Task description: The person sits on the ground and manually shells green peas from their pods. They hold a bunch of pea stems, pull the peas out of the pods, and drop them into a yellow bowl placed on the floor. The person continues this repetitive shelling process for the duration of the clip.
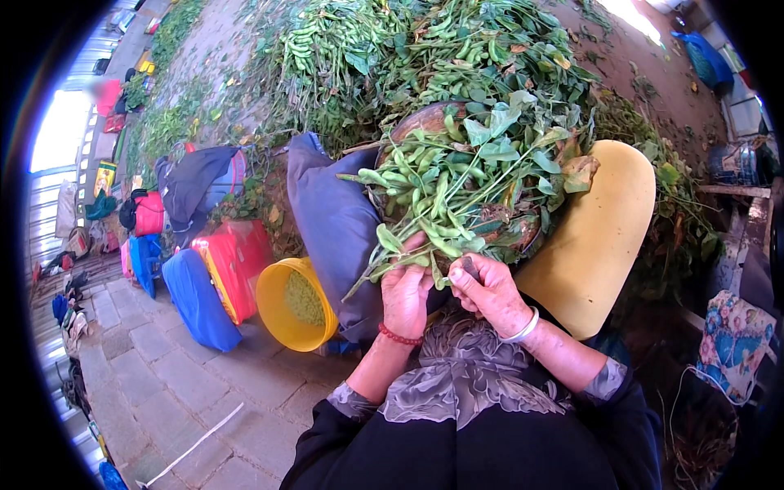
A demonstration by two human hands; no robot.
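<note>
My left hand (407, 291), with a red bead bracelet at the wrist, holds a green soybean stalk (356, 286) and its pods. My right hand (490, 285) wears a pale bangle and grips a small dark-handled tool (470, 267), whose working end is mostly hidden. Between the two hands, a green pod (437, 272) meets the fingertips. Leafy stalks heavy with soybean pods (422, 165) lie over my lap, on a round brown container (422, 119). To the left, a tilted-looking yellow bucket (267, 306) contains pale green shelled beans (304, 298).
Heaped soybean plants (343, 49) spread across the ground ahead. Left of the bucket are a red box (245, 245) and a blue cloth-like cover (199, 300) on paving (184, 367). On the right stands a frame with a floral cushion (732, 343) and a white cord (674, 404).
</note>
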